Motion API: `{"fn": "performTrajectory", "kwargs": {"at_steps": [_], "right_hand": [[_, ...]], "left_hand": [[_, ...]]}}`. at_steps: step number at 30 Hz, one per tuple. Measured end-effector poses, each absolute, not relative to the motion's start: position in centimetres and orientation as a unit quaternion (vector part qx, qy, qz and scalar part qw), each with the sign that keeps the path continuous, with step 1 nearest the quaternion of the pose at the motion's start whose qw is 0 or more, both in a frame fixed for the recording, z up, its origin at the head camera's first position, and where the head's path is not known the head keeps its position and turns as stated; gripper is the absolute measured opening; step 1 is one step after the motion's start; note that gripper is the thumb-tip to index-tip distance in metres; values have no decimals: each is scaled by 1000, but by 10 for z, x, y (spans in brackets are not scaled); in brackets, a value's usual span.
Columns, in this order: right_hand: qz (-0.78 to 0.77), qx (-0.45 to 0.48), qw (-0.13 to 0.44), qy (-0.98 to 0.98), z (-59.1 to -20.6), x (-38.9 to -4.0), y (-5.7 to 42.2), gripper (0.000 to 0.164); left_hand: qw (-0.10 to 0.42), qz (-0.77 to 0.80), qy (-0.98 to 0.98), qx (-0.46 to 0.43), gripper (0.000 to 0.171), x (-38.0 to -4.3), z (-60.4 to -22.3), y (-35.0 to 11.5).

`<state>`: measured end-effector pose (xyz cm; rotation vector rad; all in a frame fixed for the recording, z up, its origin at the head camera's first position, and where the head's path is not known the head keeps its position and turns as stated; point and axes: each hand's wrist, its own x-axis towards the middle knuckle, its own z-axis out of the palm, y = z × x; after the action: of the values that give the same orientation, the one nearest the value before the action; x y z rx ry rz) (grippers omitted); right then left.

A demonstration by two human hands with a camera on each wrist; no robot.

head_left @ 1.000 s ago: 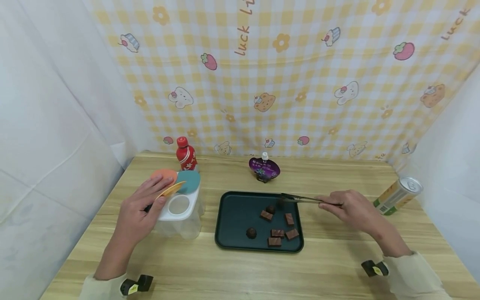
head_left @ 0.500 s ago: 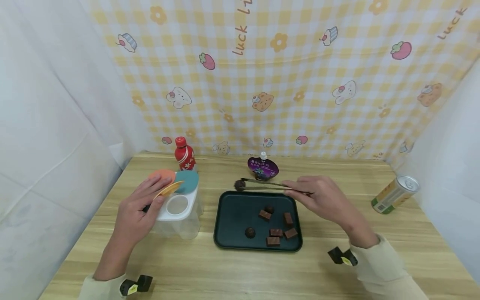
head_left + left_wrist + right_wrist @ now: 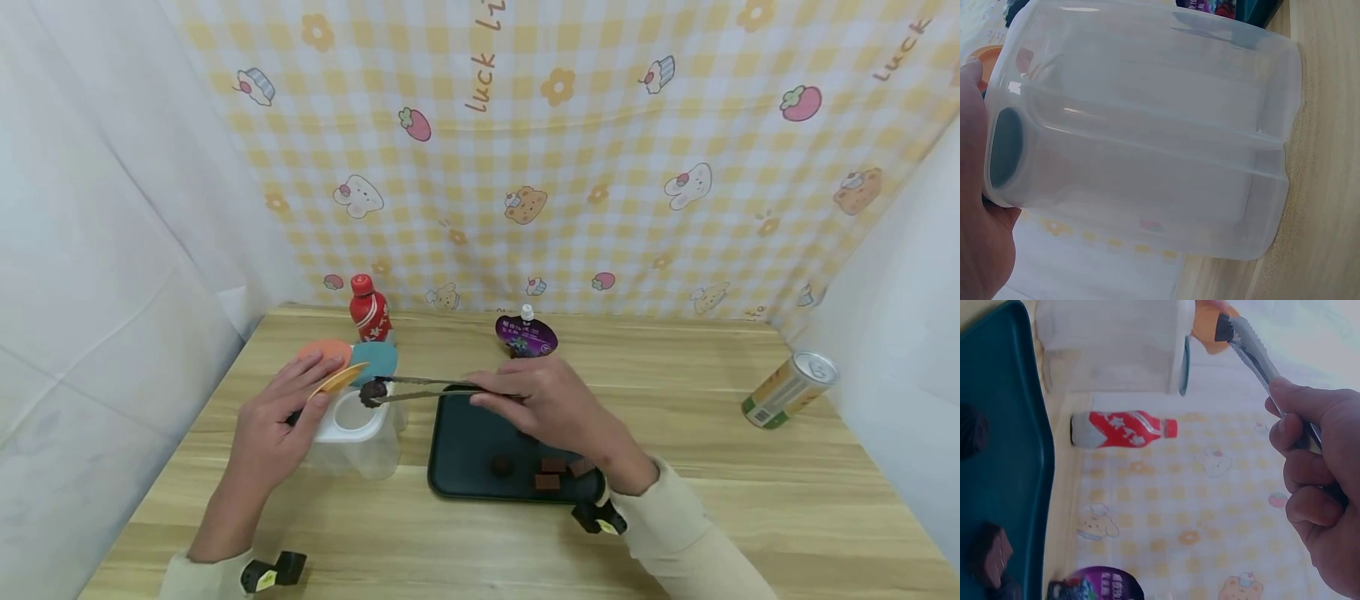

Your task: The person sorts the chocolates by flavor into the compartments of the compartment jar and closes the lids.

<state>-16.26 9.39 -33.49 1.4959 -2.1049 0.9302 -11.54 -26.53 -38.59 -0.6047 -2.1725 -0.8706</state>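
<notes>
My right hand (image 3: 551, 404) grips metal tongs (image 3: 1255, 351), whose tips pinch a round dark chocolate (image 3: 371, 393). The chocolate hangs over the right side of a clear plastic container (image 3: 375, 454), beside its round opening (image 3: 356, 410). My left hand (image 3: 273, 421) lies on the container's top, with a yellow-orange flip lid (image 3: 343, 377) held raised between thumb and fingers. A coral lid (image 3: 330, 350) and a teal lid (image 3: 377, 360) are closed behind it. On the dark green tray (image 3: 461, 442) are rectangular chocolates (image 3: 547, 482) and another round chocolate (image 3: 501, 466); my right hand hides part of the tray.
A red bottle (image 3: 371, 310) stands behind the container. Behind the tray is a purple spouted pouch (image 3: 527, 335), partly covered by my right hand. A can (image 3: 791, 390) stands at the far right of the wooden table (image 3: 690, 483). A checked curtain (image 3: 480, 167) hangs behind.
My right hand has carried the round chocolate in the tongs leftward from the tray's back right to above the container. My left hand and the raised lid have stayed in place.
</notes>
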Motion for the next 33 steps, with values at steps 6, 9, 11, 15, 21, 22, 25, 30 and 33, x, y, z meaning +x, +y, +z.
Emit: {"fn": "performTrajectory", "kwargs": {"at_steps": [6, 9, 11, 15, 21, 22, 25, 30, 33], "right_hand": [[326, 522, 187, -766, -340, -161, 82, 30], [323, 517, 174, -774, -342, -160, 80, 31], [319, 514, 163, -779, -342, -159, 79, 32], [313, 508, 143, -790, -343, -158, 78, 34], [310, 501, 132, -797, -343, -158, 79, 36], [308, 500, 132, -799, -343, -158, 80, 36], [312, 497, 131, -799, -343, -158, 82, 35], [326, 490, 134, -797, -345, -158, 92, 34], [334, 485, 140, -796, -347, -159, 106, 33]], "left_hand": [[352, -329, -844, -235, 39, -116, -387, -266], [360, -329, -841, -236, 39, -116, -389, -267], [366, -330, -837, -236, 40, -117, -390, -267], [380, -335, -828, -239, 40, -118, -391, -266], [364, -333, -838, -234, 45, -117, -390, -267], [361, -331, -840, -234, 46, -117, -389, -267], [360, -328, -841, -235, 48, -117, -389, -267], [371, -335, -832, -241, 41, -118, -390, -266], [363, -337, -836, -238, 43, -118, -389, -267]]}}
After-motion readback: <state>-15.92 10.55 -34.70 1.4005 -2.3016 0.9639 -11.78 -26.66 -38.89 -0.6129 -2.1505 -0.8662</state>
